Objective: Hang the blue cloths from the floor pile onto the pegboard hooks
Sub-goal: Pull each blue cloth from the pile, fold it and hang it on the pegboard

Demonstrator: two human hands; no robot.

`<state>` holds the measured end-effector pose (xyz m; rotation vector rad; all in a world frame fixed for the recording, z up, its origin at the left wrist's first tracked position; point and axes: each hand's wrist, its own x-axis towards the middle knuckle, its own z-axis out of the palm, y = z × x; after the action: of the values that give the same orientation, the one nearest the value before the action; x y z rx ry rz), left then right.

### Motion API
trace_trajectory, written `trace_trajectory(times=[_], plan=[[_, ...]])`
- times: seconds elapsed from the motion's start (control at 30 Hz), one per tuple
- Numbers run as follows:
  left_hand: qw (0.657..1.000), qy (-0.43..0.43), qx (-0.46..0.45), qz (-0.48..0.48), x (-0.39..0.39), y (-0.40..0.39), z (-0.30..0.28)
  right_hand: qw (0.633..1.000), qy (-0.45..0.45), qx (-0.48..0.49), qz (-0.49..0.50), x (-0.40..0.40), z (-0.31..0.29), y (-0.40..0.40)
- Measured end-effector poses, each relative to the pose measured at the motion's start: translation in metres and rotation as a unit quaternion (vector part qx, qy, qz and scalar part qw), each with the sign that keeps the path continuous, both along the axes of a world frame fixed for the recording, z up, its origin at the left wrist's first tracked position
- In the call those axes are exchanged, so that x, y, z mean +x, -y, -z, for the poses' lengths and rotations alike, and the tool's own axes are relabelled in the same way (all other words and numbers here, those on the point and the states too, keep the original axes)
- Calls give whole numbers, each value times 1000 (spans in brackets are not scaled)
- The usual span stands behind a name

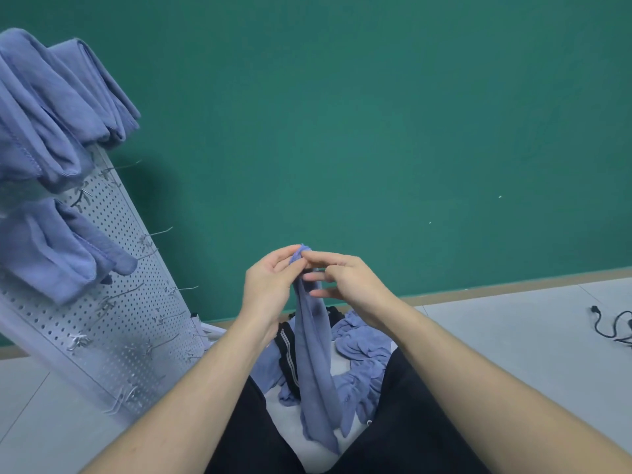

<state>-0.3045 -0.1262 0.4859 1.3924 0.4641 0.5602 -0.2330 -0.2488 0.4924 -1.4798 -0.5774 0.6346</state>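
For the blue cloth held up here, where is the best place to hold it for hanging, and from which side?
At its top corner, where both hands pinch it now: left hand and right hand from either side. The cloth hangs long and limp below, so a top grip leaves the edge free for a bare hook on the pegboard.

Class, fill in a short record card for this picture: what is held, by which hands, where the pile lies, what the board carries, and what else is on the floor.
held item: blue cloth, hanging down
hands: left hand and right hand both pinch its top end
pile: blue cloths on the floor
pegboard: cloths hung on upper hooks; lower hooks bare
other: black cable, right
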Motion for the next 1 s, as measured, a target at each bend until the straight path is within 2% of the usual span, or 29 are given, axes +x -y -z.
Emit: trace_trajectory(times=[0.1,0.23,0.33,0.53,0.63,0.77,0.93,1.0], plan=[[998,-24,52,16,-1,-6,4,998,36,-42,-27,6,1,5],[994,-32,99,37,-1,-12,0,976,203,-57,59,22,2,8],[992,-24,111,50,0,-16,-9,955,285,-71,42,35,3,7],[988,-3,145,63,0,-15,-23,953,298,-47,-22,40,-3,3],[985,16,159,58,1,-19,-26,949,295,-101,-53,43,-1,6],[978,32,188,79,0,-27,-32,914,322,-197,-149,50,-6,16],[968,13,221,122,-3,-38,-32,844,421,-284,-173,64,-27,30],[965,13,227,130,-2,-39,-30,834,427,-295,-187,69,-29,35]])
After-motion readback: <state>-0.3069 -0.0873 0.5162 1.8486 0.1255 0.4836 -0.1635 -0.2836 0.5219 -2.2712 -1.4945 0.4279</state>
